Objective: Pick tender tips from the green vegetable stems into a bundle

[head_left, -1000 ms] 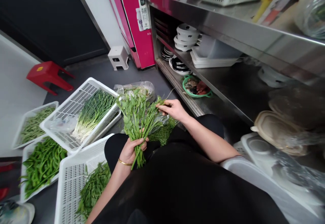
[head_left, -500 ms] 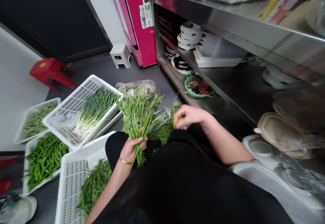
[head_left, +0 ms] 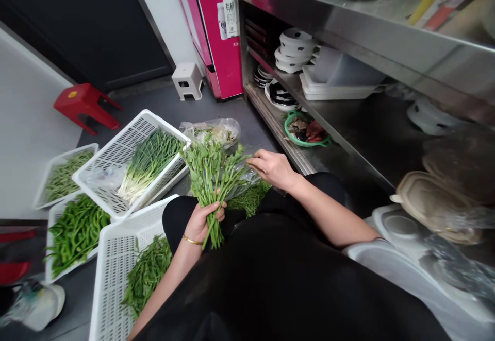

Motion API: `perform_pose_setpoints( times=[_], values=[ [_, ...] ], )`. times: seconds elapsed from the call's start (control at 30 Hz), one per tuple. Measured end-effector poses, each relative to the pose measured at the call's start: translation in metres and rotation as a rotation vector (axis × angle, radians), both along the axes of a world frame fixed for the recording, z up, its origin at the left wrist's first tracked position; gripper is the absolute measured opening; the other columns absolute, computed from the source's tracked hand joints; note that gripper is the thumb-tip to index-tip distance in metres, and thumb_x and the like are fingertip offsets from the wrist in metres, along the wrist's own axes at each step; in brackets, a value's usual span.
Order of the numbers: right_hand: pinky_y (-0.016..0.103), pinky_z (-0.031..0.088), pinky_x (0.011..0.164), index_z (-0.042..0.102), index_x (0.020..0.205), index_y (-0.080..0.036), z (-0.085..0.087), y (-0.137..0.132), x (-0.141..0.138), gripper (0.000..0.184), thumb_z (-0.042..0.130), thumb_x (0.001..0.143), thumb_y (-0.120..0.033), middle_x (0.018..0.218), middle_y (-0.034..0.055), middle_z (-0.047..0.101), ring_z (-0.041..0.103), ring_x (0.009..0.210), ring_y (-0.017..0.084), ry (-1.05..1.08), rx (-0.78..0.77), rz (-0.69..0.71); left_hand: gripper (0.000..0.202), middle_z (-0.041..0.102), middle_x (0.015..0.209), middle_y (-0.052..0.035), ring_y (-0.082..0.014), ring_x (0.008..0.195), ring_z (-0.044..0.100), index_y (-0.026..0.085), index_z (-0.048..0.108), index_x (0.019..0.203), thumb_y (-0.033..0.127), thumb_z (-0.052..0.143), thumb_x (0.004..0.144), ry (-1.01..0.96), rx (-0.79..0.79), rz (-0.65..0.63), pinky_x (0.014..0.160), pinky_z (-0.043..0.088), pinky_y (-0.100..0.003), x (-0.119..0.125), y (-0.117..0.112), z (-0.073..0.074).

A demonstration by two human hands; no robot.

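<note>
My left hand (head_left: 200, 220), with a gold bangle at the wrist, is closed round the stems of a bunch of leafy greens (head_left: 211, 173) held upright over my lap. My right hand (head_left: 273, 168) reaches to the bunch's right side, fingers pinched on the leafy tips there. Below the bunch, by my knees, lies a pile of trimmed green bits (head_left: 249, 199) on clear plastic. A white perforated basket (head_left: 116, 258) at my left knee holds sorted greens (head_left: 147, 274).
On the floor to the left stand white baskets of scallions (head_left: 149, 158), green peppers (head_left: 75, 230) and green beans (head_left: 64, 176). A plastic bag (head_left: 216, 130) lies beyond. A steel shelf (head_left: 348, 119) with plates and tubs runs along the right. A red stool (head_left: 83, 104) and a white stool (head_left: 187, 79) stand farther off.
My right hand pulled away from the bunch to the right with a pinch of greens, then came back to the leafy tips. The left hand kept holding the stems.
</note>
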State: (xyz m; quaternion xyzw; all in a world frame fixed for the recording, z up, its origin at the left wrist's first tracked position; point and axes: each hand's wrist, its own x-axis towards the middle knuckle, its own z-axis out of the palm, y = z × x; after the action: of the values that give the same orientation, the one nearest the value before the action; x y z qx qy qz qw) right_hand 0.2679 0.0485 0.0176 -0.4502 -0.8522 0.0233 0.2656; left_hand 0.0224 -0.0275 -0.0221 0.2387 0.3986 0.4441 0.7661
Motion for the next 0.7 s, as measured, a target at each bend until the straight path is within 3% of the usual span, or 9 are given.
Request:
perform_pose_setpoints(
  times=[0.1,0.17,0.27,0.33,0.37,0.47,0.53,0.63,0.7],
  values=[
    [0.024,0.042,0.065,0.068,0.09,-0.017,0.001,-0.008,0.006,0.022,0.048,0.087,-0.027,0.081,0.0071,0.062,0.057,0.074,0.014,0.124,-0.143,0.103,0.046,0.06,0.07,-0.0027,-0.0046,0.045,0.043,0.014,0.056,0.112,0.013,0.068,0.067,0.007,-0.013,0.027,0.043,0.033,-0.019,-0.001,0.001,-0.003],
    [0.024,0.044,0.062,0.068,0.082,-0.016,0.003,-0.01,0.01,0.022,0.052,0.084,-0.031,0.076,0.0055,0.063,0.057,0.068,0.013,0.386,-0.304,0.121,0.048,0.06,0.069,-0.0025,-0.0044,0.044,0.043,0.014,0.056,0.113,0.013,0.068,0.067,0.006,-0.009,0.004,0.043,0.033,-0.019,0.0,0.002,-0.004],
    [0.022,0.041,0.046,0.065,0.081,-0.016,0.003,-0.008,0.023,0.028,0.054,0.081,-0.042,0.069,0.0025,0.062,0.05,0.048,0.009,0.916,-0.514,-0.002,0.048,0.06,0.07,-0.0027,-0.0045,0.044,0.043,0.014,0.056,0.114,0.013,0.068,0.068,0.0,0.004,-0.03,0.043,0.033,-0.019,0.002,0.003,-0.003],
    [0.022,0.039,0.041,0.064,0.083,-0.017,-0.003,-0.008,0.037,0.035,0.05,0.08,-0.05,0.068,0.002,0.061,0.047,0.043,0.008,1.072,-0.598,-0.057,0.048,0.06,0.069,-0.0026,-0.0047,0.045,0.043,0.014,0.056,0.114,0.013,0.068,0.068,-0.001,0.008,-0.015,0.043,0.033,-0.019,0.004,0.004,-0.003],
    [0.022,0.04,0.042,0.064,0.083,-0.017,-0.007,-0.008,0.043,0.039,0.049,0.08,-0.053,0.068,0.0022,0.062,0.049,0.044,0.008,0.989,-0.665,-0.041,0.048,0.06,0.069,-0.0025,-0.0049,0.045,0.044,0.014,0.056,0.114,0.013,0.068,0.068,-0.001,0.009,0.003,0.044,0.033,-0.019,0.004,0.005,-0.003],
    [0.027,0.045,0.051,0.065,0.074,-0.016,-0.025,-0.013,0.05,0.048,0.052,0.073,-0.062,0.067,0.0068,0.064,0.058,0.055,0.015,0.41,-0.851,0.0,0.049,0.06,0.069,-0.0024,-0.006,0.047,0.046,0.015,0.056,0.114,0.013,0.069,0.067,-0.005,0.017,0.071,0.045,0.036,-0.02,0.005,0.006,-0.006],
    [0.03,0.046,0.06,0.066,0.074,-0.014,-0.035,-0.016,0.039,0.05,0.058,0.068,-0.063,0.073,0.0118,0.066,0.062,0.067,0.02,0.125,-0.846,-0.048,0.049,0.061,0.071,-0.0027,-0.0064,0.048,0.047,0.015,0.056,0.114,0.014,0.07,0.066,-0.012,0.039,0.104,0.046,0.037,-0.02,0.007,0.007,-0.008],
    [0.03,0.045,0.07,0.064,0.098,-0.014,-0.039,-0.019,0.003,0.056,0.059,0.068,-0.061,0.086,0.0111,0.066,0.061,0.081,0.021,0.1,-0.852,0.032,0.046,0.063,0.076,-0.0037,-0.0067,0.049,0.048,0.015,0.057,0.111,0.015,0.07,0.067,0.005,0.11,0.111,0.048,0.039,-0.021,0.012,0.007,-0.008],
    [0.027,0.044,0.069,0.058,0.108,-0.016,-0.037,-0.019,-0.028,0.055,0.058,0.072,-0.056,0.084,0.0055,0.064,0.059,0.078,0.017,0.314,-0.953,0.185,0.037,0.063,0.072,-0.0028,-0.0072,0.049,0.049,0.013,0.06,0.104,0.016,0.07,0.068,0.062,0.171,0.098,0.048,0.04,-0.022,0.016,0.006,-0.006]
  ],
)
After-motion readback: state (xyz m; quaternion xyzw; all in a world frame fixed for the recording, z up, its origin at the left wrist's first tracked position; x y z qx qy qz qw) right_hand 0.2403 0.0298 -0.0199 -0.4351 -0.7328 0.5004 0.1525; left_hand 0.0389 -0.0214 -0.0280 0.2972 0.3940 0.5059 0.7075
